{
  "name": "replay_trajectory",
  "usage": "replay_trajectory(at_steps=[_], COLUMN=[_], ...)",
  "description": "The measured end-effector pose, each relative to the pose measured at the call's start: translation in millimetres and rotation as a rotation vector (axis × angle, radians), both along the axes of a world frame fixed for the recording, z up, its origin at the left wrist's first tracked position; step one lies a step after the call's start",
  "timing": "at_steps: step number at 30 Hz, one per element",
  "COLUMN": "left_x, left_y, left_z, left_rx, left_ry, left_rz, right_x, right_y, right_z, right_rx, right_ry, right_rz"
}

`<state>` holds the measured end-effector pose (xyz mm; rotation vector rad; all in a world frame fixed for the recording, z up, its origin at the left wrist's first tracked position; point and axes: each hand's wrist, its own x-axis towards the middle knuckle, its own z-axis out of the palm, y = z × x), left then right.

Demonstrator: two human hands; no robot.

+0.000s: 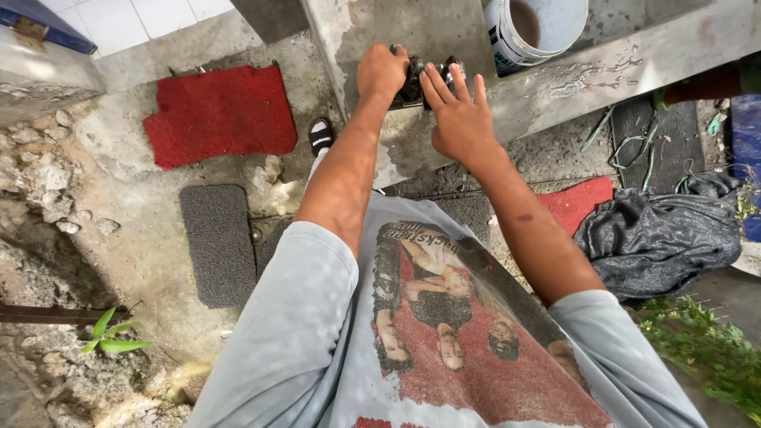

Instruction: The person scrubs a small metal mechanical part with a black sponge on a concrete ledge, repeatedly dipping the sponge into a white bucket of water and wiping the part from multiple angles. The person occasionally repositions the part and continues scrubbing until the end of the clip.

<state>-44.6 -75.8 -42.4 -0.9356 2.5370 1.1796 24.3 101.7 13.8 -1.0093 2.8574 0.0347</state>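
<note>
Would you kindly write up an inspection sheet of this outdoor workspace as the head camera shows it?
Surface: wet concrete slab, patchy and stained.
Job's things: small dark object on the slab, kind unclear.
Clutter: white bucket on the slab; dark cloth bundle at right.
Grippers: left hand closed over the dark object; right hand flat beside it, fingers spread.
Cables: green cords loose on the ground at right.
Surroundings: red mat, grey mat, sandal, rubble at left, green plants.
</note>
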Motion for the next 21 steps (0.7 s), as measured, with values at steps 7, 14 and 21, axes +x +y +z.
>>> replay_trajectory(at_steps=[7,14,21], left_x=[2.4,3.4,-2.2], left_y=[-0.9,0.7,-1.3], left_z=[3.4,1.0,1.3], left_rx=[0.061,-0.006,-0.007], left_ry=[-0.057,0.038,0.022], left_rz=[-0.052,-0.011,0.008], right_x=[-2.4,-1.6,0.2], right_y=[-0.7,0.9,1.1], right_z=[3.2,5.1,3.6], right_rx=[0.011,0.012,0.072], right_ry=[0.025,0.044,0.02], right_rz=[-0.01,0.033,0.038])
